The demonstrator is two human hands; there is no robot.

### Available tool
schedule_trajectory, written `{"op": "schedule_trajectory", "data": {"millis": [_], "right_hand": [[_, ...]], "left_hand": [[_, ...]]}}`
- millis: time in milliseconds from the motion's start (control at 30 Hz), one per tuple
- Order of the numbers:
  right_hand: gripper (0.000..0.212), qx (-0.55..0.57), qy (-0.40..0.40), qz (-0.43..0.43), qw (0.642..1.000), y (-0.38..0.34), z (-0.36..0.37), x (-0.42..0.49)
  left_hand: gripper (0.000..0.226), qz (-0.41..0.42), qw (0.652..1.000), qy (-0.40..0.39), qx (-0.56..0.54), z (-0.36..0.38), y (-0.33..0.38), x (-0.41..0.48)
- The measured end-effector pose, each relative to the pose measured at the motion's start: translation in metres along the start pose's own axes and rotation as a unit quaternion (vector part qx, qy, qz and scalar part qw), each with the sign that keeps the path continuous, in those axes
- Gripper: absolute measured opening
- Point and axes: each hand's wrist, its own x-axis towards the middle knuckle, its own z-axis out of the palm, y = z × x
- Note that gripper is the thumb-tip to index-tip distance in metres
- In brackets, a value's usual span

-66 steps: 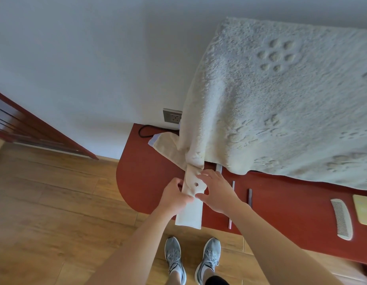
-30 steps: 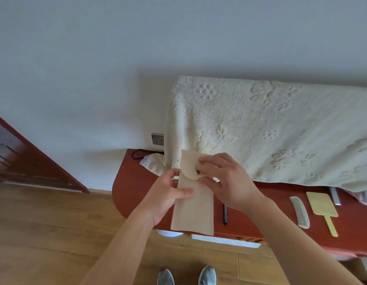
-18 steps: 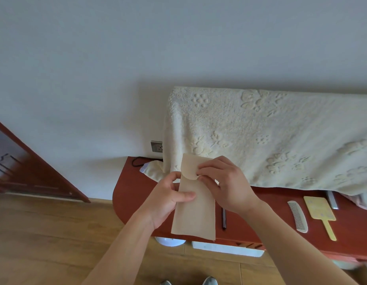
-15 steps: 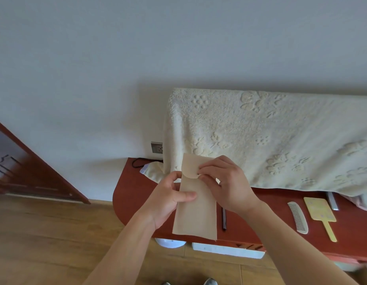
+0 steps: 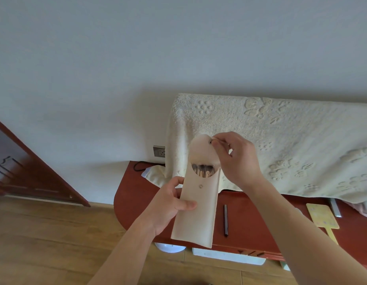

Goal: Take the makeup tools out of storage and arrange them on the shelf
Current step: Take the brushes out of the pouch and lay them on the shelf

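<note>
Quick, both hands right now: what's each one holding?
Left hand: grips the body of the pouch.
Right hand: pinches the pouch's flap, held up and open.

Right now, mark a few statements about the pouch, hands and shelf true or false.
1. The pouch has its flap lifted, with brush tips showing inside. True.
2. The left hand holds the flap. False: the right hand pinches the flap; the left hand grips the pouch body.
3. A dark pencil lies on the red shelf. True.
4. The yellow paddle is inside the pouch. False: it lies on the shelf.
5. The pouch lies flat on the shelf. False: both hands hold it up.
</note>
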Motion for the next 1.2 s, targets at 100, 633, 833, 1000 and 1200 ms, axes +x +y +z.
{"op": "schedule_trajectory", "data": {"millis": [100,633,833,1000,1200], "right_hand": [[0.007,-0.025,0.001,-0.011,1.0,0.003,0.0,0.01],[0.023,-0.054,0.021,0.002,0.998,0.019,0.01,0.002],[0.023,-0.025,-0.002,0.008,1.0,0.019,0.014,-0.007],[0.036,-0.004,-0.06,0.012,0.998,0.022,0.015,-0.014],[0.036,-0.008,-0.118,0.008,0.993,0.021,0.017,-0.021]], "left_hand": [[0.053,0.001,1.0,0.002,0.006,-0.002,0.0,0.001],[0.051,-0.002,1.0,0.006,0.024,-0.005,0.001,0.005],[0.051,-0.004,1.0,0.015,0.021,-0.005,0.002,0.007],[0.051,-0.008,1.0,0.015,0.016,-0.006,0.002,0.008],[0.051,-0.009,1.0,0.014,0.01,-0.008,0.002,0.011]]}}
